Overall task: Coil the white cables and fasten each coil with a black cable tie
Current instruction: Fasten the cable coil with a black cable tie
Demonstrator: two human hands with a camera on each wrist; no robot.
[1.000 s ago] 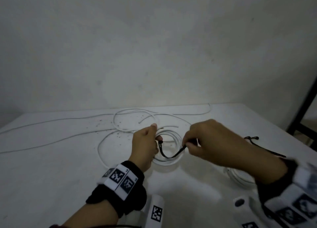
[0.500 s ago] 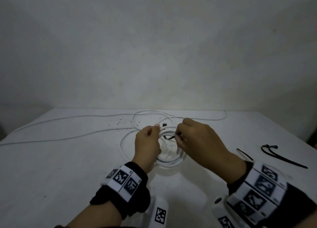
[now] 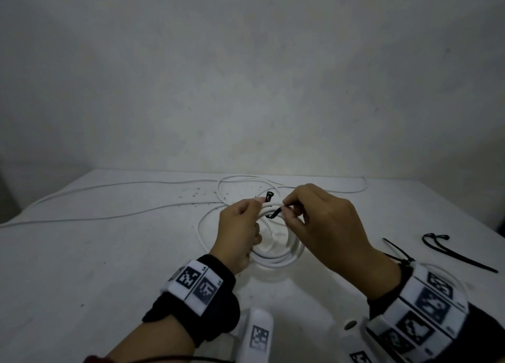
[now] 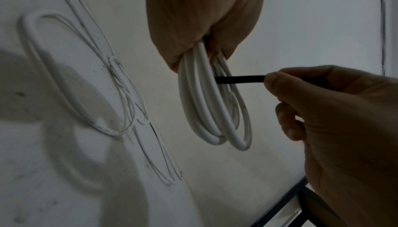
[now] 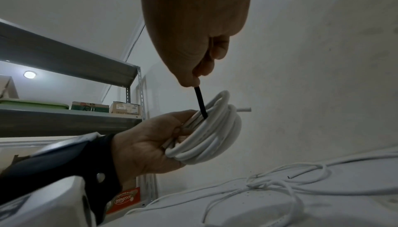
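Observation:
My left hand [image 3: 240,226] grips a coil of white cable [image 3: 276,253] and holds it up above the table; the loops hang from its fingers [image 4: 215,108] [image 5: 211,133]. A black cable tie [image 3: 274,212] passes round the bundle, its head [image 3: 269,196] sticking up beside the left fingertips. My right hand [image 3: 314,220] pinches the tie's strap [image 4: 239,79] [image 5: 201,103] between thumb and forefinger, right next to the coil. Loose white cable [image 3: 153,198] lies in loops and long runs on the white table [image 3: 82,267].
Two more black cable ties [image 3: 453,250] [image 3: 396,252] lie on the table at the right. A wall stands just behind the table. In the right wrist view a grey metal shelf [image 5: 71,114] with boxes stands off to one side.
Both hands have risen and drawn closer together. The tie, which hung in a wide arc between them, is now pulled in close round the coil with its head up.

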